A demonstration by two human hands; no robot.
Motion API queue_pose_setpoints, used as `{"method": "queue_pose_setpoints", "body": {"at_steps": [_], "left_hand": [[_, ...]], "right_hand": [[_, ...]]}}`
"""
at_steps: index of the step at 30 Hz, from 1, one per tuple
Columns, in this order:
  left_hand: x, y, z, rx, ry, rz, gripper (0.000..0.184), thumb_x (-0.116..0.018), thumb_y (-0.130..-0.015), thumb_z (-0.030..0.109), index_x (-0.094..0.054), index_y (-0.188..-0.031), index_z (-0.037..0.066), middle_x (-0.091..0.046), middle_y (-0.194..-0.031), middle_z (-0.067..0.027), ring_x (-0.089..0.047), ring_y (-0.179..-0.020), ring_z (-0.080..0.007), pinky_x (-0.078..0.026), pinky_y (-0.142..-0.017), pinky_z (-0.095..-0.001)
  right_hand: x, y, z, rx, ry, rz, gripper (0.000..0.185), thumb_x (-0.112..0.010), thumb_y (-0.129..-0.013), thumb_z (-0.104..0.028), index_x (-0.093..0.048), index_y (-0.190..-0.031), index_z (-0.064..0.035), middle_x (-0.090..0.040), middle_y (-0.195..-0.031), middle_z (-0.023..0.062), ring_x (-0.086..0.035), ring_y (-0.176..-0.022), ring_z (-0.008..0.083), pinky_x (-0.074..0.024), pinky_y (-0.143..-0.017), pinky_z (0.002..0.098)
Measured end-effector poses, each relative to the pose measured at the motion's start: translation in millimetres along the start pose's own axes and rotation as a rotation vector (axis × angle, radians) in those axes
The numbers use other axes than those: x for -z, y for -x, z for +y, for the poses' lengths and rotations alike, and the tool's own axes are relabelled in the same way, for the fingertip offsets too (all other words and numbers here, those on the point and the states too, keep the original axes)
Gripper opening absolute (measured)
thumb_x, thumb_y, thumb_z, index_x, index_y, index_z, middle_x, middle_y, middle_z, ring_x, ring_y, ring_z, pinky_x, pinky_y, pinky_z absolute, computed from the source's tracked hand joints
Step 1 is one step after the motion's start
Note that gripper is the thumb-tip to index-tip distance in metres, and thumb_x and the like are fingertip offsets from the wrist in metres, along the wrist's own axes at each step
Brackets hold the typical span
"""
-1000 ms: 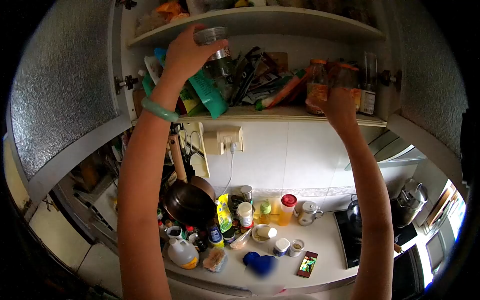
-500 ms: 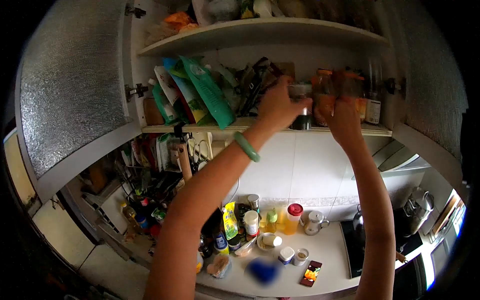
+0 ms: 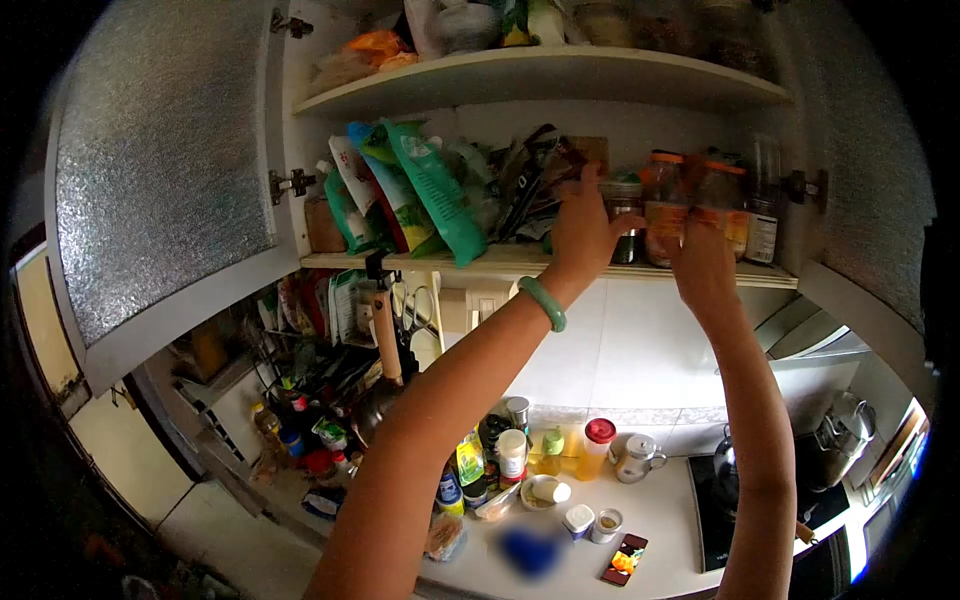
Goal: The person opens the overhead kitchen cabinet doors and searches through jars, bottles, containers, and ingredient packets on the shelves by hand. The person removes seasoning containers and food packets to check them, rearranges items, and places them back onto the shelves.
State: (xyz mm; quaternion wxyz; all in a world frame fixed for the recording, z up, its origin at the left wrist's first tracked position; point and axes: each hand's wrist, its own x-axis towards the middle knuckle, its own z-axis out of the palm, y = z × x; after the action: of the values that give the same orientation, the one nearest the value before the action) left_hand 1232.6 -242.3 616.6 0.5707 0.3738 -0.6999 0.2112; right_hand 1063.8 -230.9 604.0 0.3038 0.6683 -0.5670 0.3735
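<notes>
Phone (image 3: 624, 560) on white counter (image 3: 660, 515)

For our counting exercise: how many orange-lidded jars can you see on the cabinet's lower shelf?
2. The left jar stands just left of the right hand; the right jar is next along, partly covered by that hand. Others may be hidden.

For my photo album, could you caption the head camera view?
At an open cupboard, the left hand spread beside a jar, the right hand at orange-lidded jars.
</notes>
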Motion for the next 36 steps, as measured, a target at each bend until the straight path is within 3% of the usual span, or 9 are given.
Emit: {"method": "queue_pose_setpoints", "body": {"at_steps": [3,5,8,11,14,17,19,28,36], "left_hand": [[-0.1,4.6,0.5,0.052,0.200,-0.010,0.089,-0.077,-0.071,0.038,-0.028,-0.133,-0.002,-0.042,-0.125,-0.0310,-0.046,-0.114,-0.0453,-0.044,-0.091,-0.0469],[6.1,8.7,2.9,0.074,0.190,-0.041,0.089,-0.077,-0.071,0.039,-0.027,-0.133,-0.001,-0.042,-0.123,-0.0299,-0.046,-0.113,-0.0444,-0.043,-0.091,-0.0474],[12.7,15.2,0.0,0.010,0.133,-0.039,0.087,-0.076,-0.073,0.036,-0.027,-0.134,0.000,-0.043,-0.115,-0.0284,-0.048,-0.106,-0.0411,-0.043,-0.086,-0.0449],[26.9,22.7,-7.3,-0.165,0.024,0.081,0.075,-0.074,-0.075,0.026,-0.030,-0.132,0.002,-0.045,-0.108,-0.0243,-0.047,-0.100,-0.0369,-0.041,-0.085,-0.0430],[68.5,33.5,-16.4,-0.341,-0.089,0.350,0.056,-0.065,-0.075,0.005,-0.037,-0.124,0.004,-0.044,-0.106,-0.0167,-0.045,-0.101,-0.0306,-0.036,-0.089,-0.0423],[111.6,48.9,-47.9,-0.116,-0.027,0.704,0.046,-0.056,-0.075,-0.004,-0.039,-0.117,-0.002,-0.038,-0.108,-0.0152,-0.041,-0.104,-0.0279,-0.034,-0.091,-0.0417],[131.4,51.5,-85.3,0.033,0.063,0.702,0.047,-0.058,-0.077,-0.002,-0.038,-0.119,-0.003,-0.036,-0.114,-0.0168,-0.040,-0.108,-0.0289,-0.034,-0.092,-0.0414],[162.4,49.5,-132.6,0.323,-0.268,0.297,0.061,-0.076,-0.074,0.022,-0.043,-0.118,-0.004,-0.041,-0.113,-0.0226,-0.050,-0.101,-0.0401,-0.046,-0.083,-0.0459],[168.2,32.7,-150.4,0.301,-0.438,0.034,0.061,-0.077,-0.070,0.028,-0.049,-0.109,-0.008,-0.065,-0.076,-0.0212,-0.065,-0.072,-0.0373,-0.054,-0.061,-0.0433]], "right_hand": [[14.2,6.0,-9.2,-0.008,0.013,-0.007,0.026,-0.058,-0.086,-0.046,-0.069,-0.098,-0.0255,-0.068,-0.079,0.0091,-0.069,-0.078,0.0231,-0.0555,-0.066,0.0398],[16.9,10.9,-10.5,0.016,0.013,-0.010,0.025,-0.059,-0.085,-0.045,-0.069,-0.098,-0.0260,-0.068,-0.078,0.0080,-0.069,-0.077,0.0232,-0.0558,-0.066,0.0402],[12.5,12.4,-6.1,0.146,-0.024,0.113,0.040,-0.068,-0.083,-0.029,-0.058,-0.099,0.0066,-0.064,-0.081,0.0214,-0.066,-0.073,0.0329,-0.0514,-0.066,0.0406],[19.1,12.1,-16.1,-0.127,-0.151,0.020,0.046,-0.069,-0.082,-0.026,-0.051,-0.109,0.0067,-0.064,-0.086,0.0196,-0.065,-0.084,0.0329,-0.0511,-0.067,0.0412],[8.3,13.0,-21.3,-0.022,-0.028,0.515,0.052,-0.068,-0.081,-0.032,-0.052,-0.117,0.0031,-0.059,-0.107,0.0234,-0.065,-0.088,0.0322,-0.0514,-0.080,0.0452],[25.1,16.1,-53.3,0.287,-0.311,0.494,0.057,-0.071,-0.080,-0.029,-0.048,-0.120,0.0048,-0.055,-0.113,0.0246,-0.061,-0.097,0.0347,-0.0490,-0.083,0.0446],[35.3,20.4,-92.1,0.313,-0.584,0.143,0.050,-0.070,-0.082,-0.024,-0.049,-0.119,0.0028,-0.056,-0.109,0.0211,-0.060,-0.098,0.0316,-0.0506,-0.079,0.0416],[8.0,-25.0,-221.9,0.398,-0.408,-0.033,0.064,-0.066,-0.078,-0.048,-0.055,-0.106,0.0080,-0.064,-0.083,0.0239,-0.065,-0.078,0.0377,-0.0534,-0.069,0.0426],[-6.0,-42.5,-216.3,0.324,-0.312,-0.149,0.040,-0.064,-0.079,-0.035,-0.066,-0.078,0.0052,-0.065,-0.082,0.0269,-0.066,-0.078,0.0385,-0.0538,-0.071,0.0461]]}}
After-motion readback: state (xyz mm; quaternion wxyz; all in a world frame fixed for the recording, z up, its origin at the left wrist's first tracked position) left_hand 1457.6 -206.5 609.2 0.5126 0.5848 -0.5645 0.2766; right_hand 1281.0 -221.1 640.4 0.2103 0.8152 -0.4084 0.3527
